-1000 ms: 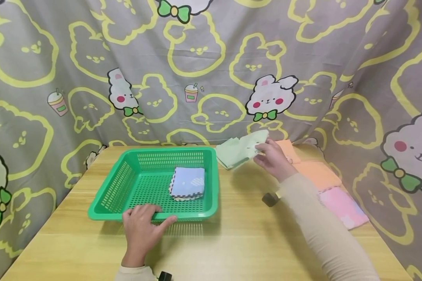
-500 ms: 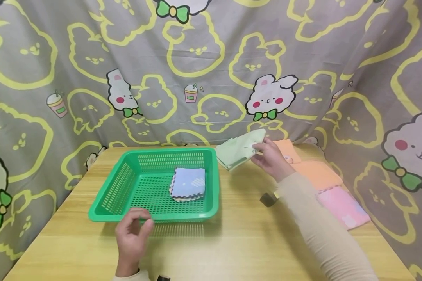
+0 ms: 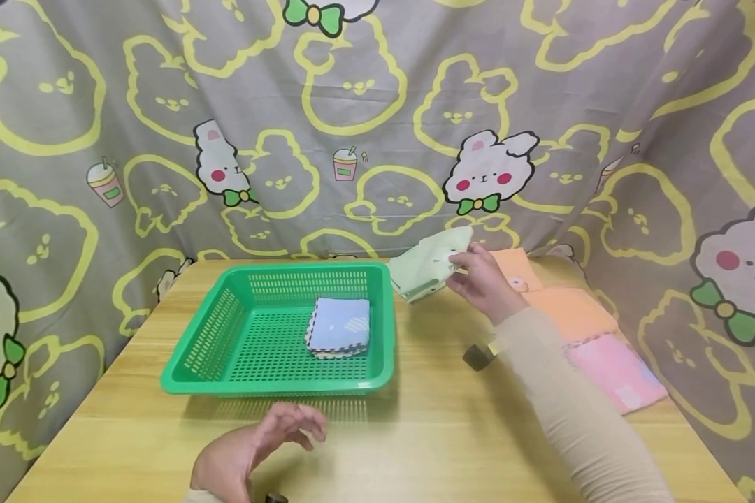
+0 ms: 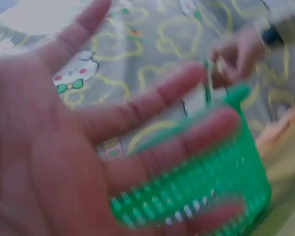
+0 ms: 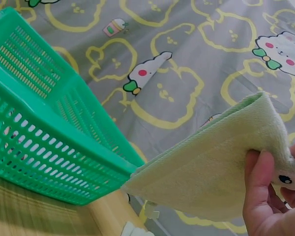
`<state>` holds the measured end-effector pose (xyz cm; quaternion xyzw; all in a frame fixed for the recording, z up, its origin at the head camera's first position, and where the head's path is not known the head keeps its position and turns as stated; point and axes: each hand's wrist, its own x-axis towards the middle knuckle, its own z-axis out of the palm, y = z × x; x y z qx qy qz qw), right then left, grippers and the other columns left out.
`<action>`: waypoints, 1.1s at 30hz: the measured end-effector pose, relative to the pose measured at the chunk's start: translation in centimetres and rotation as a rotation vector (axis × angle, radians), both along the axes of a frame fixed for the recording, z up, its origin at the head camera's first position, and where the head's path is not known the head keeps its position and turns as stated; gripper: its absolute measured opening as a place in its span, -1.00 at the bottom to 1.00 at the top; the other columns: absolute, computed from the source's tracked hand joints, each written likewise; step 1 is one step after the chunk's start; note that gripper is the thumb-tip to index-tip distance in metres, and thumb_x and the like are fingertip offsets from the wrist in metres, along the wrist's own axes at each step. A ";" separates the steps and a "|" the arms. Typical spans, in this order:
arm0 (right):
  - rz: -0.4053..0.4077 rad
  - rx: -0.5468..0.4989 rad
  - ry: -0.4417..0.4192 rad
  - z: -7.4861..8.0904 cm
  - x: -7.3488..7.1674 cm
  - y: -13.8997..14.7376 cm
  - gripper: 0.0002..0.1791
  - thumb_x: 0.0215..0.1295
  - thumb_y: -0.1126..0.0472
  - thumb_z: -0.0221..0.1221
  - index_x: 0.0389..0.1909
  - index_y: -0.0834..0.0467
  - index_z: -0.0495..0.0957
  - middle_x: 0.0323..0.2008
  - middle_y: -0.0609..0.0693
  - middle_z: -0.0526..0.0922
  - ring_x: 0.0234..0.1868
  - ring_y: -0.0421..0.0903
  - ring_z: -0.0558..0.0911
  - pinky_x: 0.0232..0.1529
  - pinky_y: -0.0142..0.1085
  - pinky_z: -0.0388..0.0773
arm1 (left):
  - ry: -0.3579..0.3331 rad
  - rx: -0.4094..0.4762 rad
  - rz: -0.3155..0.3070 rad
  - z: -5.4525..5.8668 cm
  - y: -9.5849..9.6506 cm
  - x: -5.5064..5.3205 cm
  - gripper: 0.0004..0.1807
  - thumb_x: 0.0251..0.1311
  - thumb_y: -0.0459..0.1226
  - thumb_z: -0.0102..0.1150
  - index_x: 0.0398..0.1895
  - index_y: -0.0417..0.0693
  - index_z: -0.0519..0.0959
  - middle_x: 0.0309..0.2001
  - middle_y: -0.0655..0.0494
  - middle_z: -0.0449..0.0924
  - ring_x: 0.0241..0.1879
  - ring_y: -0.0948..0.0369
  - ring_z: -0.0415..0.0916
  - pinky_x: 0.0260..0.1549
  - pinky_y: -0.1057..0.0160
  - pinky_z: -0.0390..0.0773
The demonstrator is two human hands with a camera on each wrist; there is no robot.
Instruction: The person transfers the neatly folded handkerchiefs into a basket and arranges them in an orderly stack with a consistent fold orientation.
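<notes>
Between thumb and fingers, my right hand pinches the right end of a folded pale green towel, which tilts upward beside the basket's back right corner. The right wrist view shows the towel's terry side and a dark eye-like patch near the thumb. My left hand is in the air in front of the green plastic basket, holding nothing. Its fingers are spread in the left wrist view, where the hand is blurred. A folded blue towel with a checked edge lies on the basket floor at the right.
To the right of my right forearm lie folded orange towels and a pink towel in a row. The wooden table runs back to a patterned grey curtain, which also hangs along both sides.
My left hand has let go of the basket's front rim, drawn back toward me and spread its fingers. The right hand keeps the green towel, now slightly further left and more compact.
</notes>
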<state>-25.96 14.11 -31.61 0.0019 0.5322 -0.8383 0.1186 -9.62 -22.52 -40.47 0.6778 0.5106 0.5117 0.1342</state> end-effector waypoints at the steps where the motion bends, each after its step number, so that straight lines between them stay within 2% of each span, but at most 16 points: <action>1: -0.001 -0.005 -0.001 0.0 0.0 -0.1 -0.74 0.38 0.42 -0.09 0.00 0.08 0.28 -0.04 0.04 0.31 -0.17 -0.10 0.52 -0.14 -0.37 0.51 | 0.007 0.021 0.008 -0.1 0.3 0.0 0.11 0.18 -0.07 0.28 0.39 -0.27 -0.38 0.43 -0.38 -0.23 0.37 -0.13 0.03 0.15 -0.01 0.33; 4: 0.000 -0.017 0.003 0.2 0.1 -0.3 -0.75 0.38 0.42 -0.09 -0.01 0.08 0.28 -0.04 0.05 0.31 -0.16 -0.10 0.51 -0.15 -0.37 0.51 | 0.006 0.165 -0.011 -0.3 1.4 -0.4 0.17 0.20 -0.03 0.25 0.39 -0.20 -0.52 0.44 -0.46 -0.49 0.44 -0.17 -0.16 0.28 -0.04 0.13; 6: 0.000 -0.022 0.006 0.4 0.2 -0.5 -0.72 0.38 0.42 -0.09 0.02 0.08 0.29 -0.03 0.06 0.32 -0.13 -0.09 0.50 -0.13 -0.37 0.51 | -0.016 0.296 -0.017 -0.5 2.0 -0.6 0.17 0.18 -0.07 0.28 0.40 -0.13 -0.51 0.41 -0.51 -0.55 0.44 -0.20 -0.19 0.30 -0.04 0.06; 8: 0.003 -0.027 0.008 0.5 0.2 -0.6 -0.70 0.38 0.42 -0.10 0.05 0.08 0.29 -0.01 0.06 0.32 -0.10 -0.08 0.48 -0.11 -0.36 0.51 | -0.025 0.426 0.024 -0.6 2.4 -0.8 0.15 0.12 -0.13 0.33 0.40 -0.11 -0.43 0.40 -0.53 -0.53 0.42 -0.23 -0.16 0.30 -0.03 0.05; 10: 0.007 -0.030 0.012 0.7 0.3 -0.8 -0.68 0.38 0.43 -0.10 0.08 0.08 0.29 0.01 0.06 0.32 -0.07 -0.07 0.48 -0.08 -0.35 0.51 | -0.019 0.566 0.105 -0.6 2.7 -0.7 0.08 0.10 -0.18 0.34 0.39 -0.15 -0.31 0.40 -0.55 -0.41 0.39 -0.23 -0.07 0.28 0.00 0.10; 11: 0.010 -0.034 0.015 0.7 0.3 -0.8 -0.67 0.39 0.43 -0.10 0.10 0.08 0.28 0.02 0.06 0.32 -0.06 -0.06 0.47 -0.07 -0.35 0.51 | -0.015 0.644 0.165 -0.5 2.8 -0.6 -0.01 0.13 -0.22 0.32 0.36 -0.22 -0.22 0.39 -0.56 -0.31 0.37 -0.23 0.00 0.26 0.01 0.14; 13: 0.012 -0.042 0.020 0.9 0.4 -1.0 -0.65 0.39 0.43 -0.11 0.12 0.10 0.27 0.03 0.06 0.31 -0.04 -0.05 0.47 -0.05 -0.33 0.51 | 0.033 0.775 0.349 -0.3 3.1 -0.4 -0.16 0.16 -0.26 0.30 0.28 -0.37 -0.06 0.34 -0.54 -0.08 0.31 -0.21 0.12 0.23 0.04 0.19; 15: 0.011 -0.046 0.030 1.0 0.5 -1.2 -0.64 0.38 0.43 -0.10 0.14 0.10 0.27 0.04 0.07 0.31 -0.04 -0.05 0.49 -0.03 -0.33 0.52 | 0.134 0.828 0.663 0.1 3.3 0.0 -0.33 0.22 -0.25 0.24 0.15 -0.50 0.11 0.27 -0.46 0.15 0.27 -0.14 0.22 0.23 0.10 0.22; 16: 0.010 -0.050 0.034 1.0 0.6 -1.3 -0.64 0.38 0.44 -0.11 0.14 0.10 0.27 0.05 0.08 0.31 -0.04 -0.04 0.49 -0.03 -0.32 0.52 | 0.201 0.809 0.859 0.2 3.3 0.2 -0.39 0.26 -0.21 0.21 0.06 -0.55 0.18 0.22 -0.43 0.25 0.25 -0.09 0.26 0.22 0.13 0.23; 18: 0.003 -0.057 0.036 1.1 0.6 -1.5 -0.65 0.38 0.44 -0.11 0.12 0.10 0.27 0.05 0.08 0.31 -0.04 -0.03 0.50 -0.04 -0.31 0.53 | 0.355 0.686 1.236 0.4 3.3 0.6 -0.43 0.32 -0.10 0.14 -0.05 -0.55 0.32 0.10 -0.41 0.37 0.21 0.00 0.30 0.22 0.21 0.20; 20: 0.005 -0.068 0.038 1.2 0.7 -1.7 -0.66 0.38 0.45 -0.12 0.10 0.08 0.28 0.05 0.08 0.32 -0.06 -0.03 0.52 -0.05 -0.31 0.54 | 0.492 0.507 1.531 0.2 3.2 0.7 -0.42 0.35 0.01 0.06 -0.15 -0.48 0.43 0.03 -0.36 0.45 0.15 0.00 0.35 0.21 0.24 0.15; 21: 0.007 -0.079 0.037 1.2 0.7 -1.8 -0.65 0.38 0.45 -0.12 0.09 0.08 0.28 0.04 0.08 0.32 -0.05 -0.03 0.51 -0.05 -0.31 0.55 | 0.545 0.424 1.628 0.0 3.0 0.7 -0.40 0.35 0.07 0.02 -0.19 -0.43 0.48 -0.01 -0.34 0.49 0.11 -0.01 0.38 0.19 0.20 0.14; 23: 0.010 -0.092 0.038 1.1 0.7 -2.0 -0.66 0.38 0.46 -0.12 0.08 0.07 0.28 0.04 0.08 0.32 -0.06 -0.03 0.51 -0.06 -0.31 0.55 | 0.583 0.307 1.730 -0.4 2.8 0.5 -0.42 0.35 0.11 -0.01 -0.25 -0.31 0.57 -0.08 -0.31 0.54 0.01 -0.10 0.41 0.17 0.05 0.12; 26: 0.024 -0.101 0.050 0.9 0.7 -2.4 -0.66 0.37 0.46 -0.13 0.08 0.08 0.28 0.02 0.08 0.32 -0.08 -0.04 0.51 -0.10 -0.33 0.55 | 0.577 0.154 1.797 -1.0 2.3 0.4 -0.46 0.33 0.12 -0.01 -0.32 -0.20 0.63 -0.17 -0.17 0.64 -0.09 -0.16 0.46 0.08 -0.20 0.14; 29: 0.044 -0.110 0.062 0.8 0.7 -2.9 -0.65 0.37 0.46 -0.13 0.10 0.08 0.28 0.02 0.07 0.33 -0.08 -0.05 0.50 -0.11 -0.33 0.55 | 0.550 0.027 1.814 -1.3 2.2 0.6 -0.52 0.29 0.09 0.05 -0.38 -0.16 0.66 -0.28 -0.10 0.67 -0.18 -0.12 0.51 0.00 -0.29 0.17; 33: 0.065 -0.129 0.059 0.7 0.8 -3.5 -0.62 0.36 0.46 -0.13 0.13 0.08 0.28 0.02 0.07 0.32 -0.09 -0.04 0.51 -0.09 -0.31 0.56 | 0.521 -0.102 1.808 -1.6 2.1 0.8 -0.67 0.22 -0.02 0.18 -0.45 -0.10 0.66 -0.39 -0.02 0.68 -0.30 -0.04 0.57 -0.04 -0.24 0.19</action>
